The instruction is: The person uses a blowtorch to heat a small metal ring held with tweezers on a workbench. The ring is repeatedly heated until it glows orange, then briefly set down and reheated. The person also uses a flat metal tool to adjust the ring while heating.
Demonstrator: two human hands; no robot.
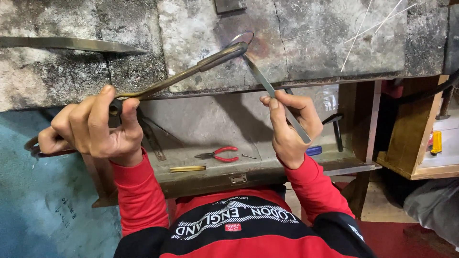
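Note:
My left hand [93, 126] grips a brass-coloured torch [181, 74] whose bent nozzle reaches up and right over a grey stone slab [306, 43]. A thin wire ring [241, 37] lies on the slab just at the nozzle tip. My right hand [289, 126] pinches long steel tweezers [272, 93], their tips pointing up-left to the ring beside the nozzle. No flame shows at the torch.
An open drawer [229, 179] below the slab holds red-handled pliers [219, 154], a brass rod [187, 168], a small nail and dark tools. A long flat metal bar [71, 44] lies at the upper left. Thin wires [368, 21] rest at upper right. A wooden shelf [420, 143] stands right.

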